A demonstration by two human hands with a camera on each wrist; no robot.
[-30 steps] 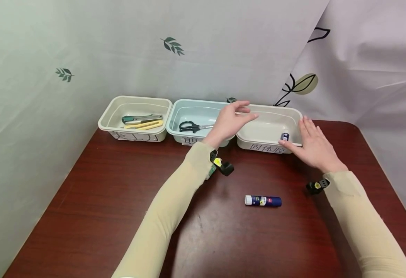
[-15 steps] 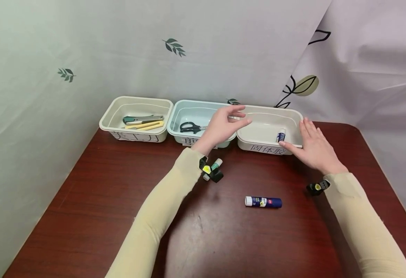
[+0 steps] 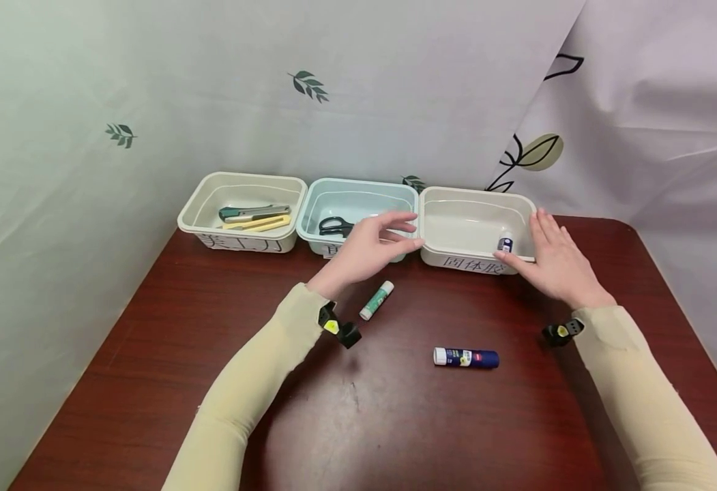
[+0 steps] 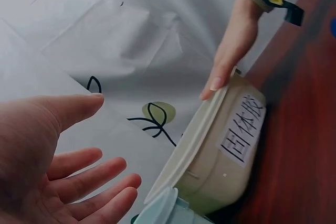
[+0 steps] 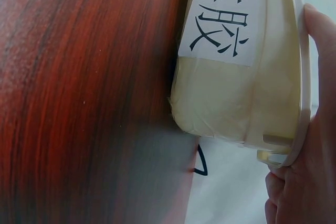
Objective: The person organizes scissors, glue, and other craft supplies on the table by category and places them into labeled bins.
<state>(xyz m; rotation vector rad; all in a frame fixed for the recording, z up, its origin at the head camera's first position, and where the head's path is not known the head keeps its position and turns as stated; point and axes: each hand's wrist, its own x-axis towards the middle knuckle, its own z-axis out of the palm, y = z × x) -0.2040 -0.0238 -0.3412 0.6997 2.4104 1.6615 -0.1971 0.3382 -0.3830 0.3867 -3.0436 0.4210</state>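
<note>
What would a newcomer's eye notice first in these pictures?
Probably the three bins lined up at the back of the table, with the blue bin in the middle. Next, the right hand touching the right bin, and the green glue stick and blue glue stick lying before the bins.

The head camera looks forward and down from above the near side of the bench [image 3: 395,423], far enough back to take in the patterned sheet [image 3: 211,82] behind. Close by the left hand [image 4: 31,161], the left wrist camera faces rightward across to the labelled bin [image 4: 212,161] and the right hand [image 4: 236,43], its picture steeply tilted. The right wrist camera comes nearest to that bin, facing a corner of its front (turned sideways, so the bench fills the left half). All three views share the bin's label and the right hand.
</note>
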